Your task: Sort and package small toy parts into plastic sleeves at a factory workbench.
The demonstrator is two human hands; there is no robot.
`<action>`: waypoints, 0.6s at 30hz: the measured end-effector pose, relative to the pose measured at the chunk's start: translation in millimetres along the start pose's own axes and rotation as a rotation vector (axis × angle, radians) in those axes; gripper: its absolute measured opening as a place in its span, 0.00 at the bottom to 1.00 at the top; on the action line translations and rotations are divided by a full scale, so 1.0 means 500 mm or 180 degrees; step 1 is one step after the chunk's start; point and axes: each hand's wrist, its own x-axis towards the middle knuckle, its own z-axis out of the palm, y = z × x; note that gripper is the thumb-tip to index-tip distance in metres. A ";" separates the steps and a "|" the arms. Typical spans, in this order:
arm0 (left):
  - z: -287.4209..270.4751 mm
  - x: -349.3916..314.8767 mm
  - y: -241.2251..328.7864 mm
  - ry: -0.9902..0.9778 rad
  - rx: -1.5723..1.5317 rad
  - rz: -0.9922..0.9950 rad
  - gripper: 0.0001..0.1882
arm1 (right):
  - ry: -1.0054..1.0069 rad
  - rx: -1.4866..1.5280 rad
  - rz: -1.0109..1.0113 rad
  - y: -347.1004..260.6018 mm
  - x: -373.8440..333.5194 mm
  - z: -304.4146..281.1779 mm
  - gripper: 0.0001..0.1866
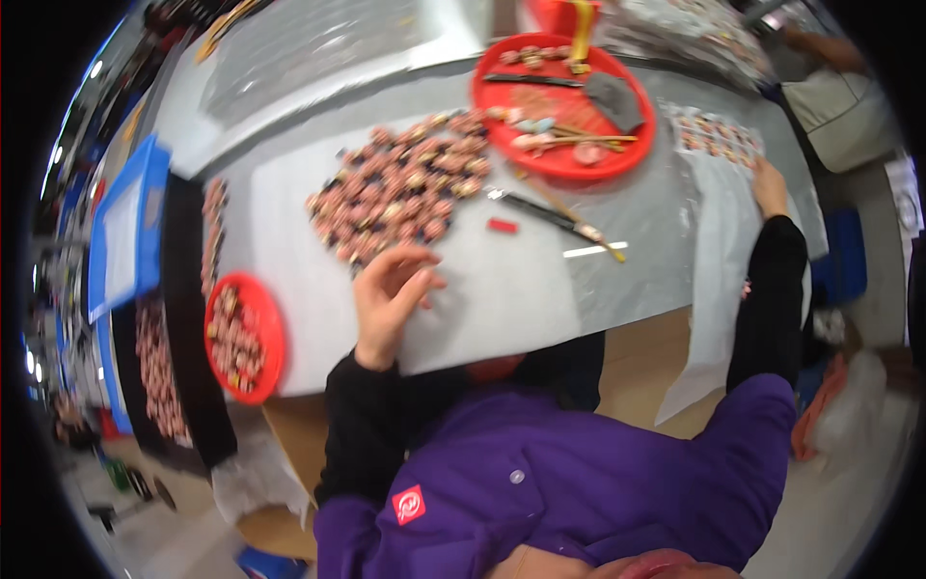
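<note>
Lg tray (571, 173) w/ sticks (590, 137), sm tray (275, 338) w/ pink pcs (234, 340), L hand (388, 301) loosely spread, R hand (769, 188) at sheet (717, 137), grip unclear

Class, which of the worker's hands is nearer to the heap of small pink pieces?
Left. The left hand is at the near edge of the heap of small pink pieces; the right hand is far to its right, by the pale sheet.

Left grip (394, 294) curls loosely, thumb (413, 289) apart from fingers (400, 256); right grip (770, 189) is forward, arm (769, 299) extended.
</note>
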 end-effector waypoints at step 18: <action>-0.031 -0.012 0.023 0.0817 -0.0696 0.0864 0.14 | 0.0278 0.2152 -0.2780 -0.802 -0.237 -0.316 0.14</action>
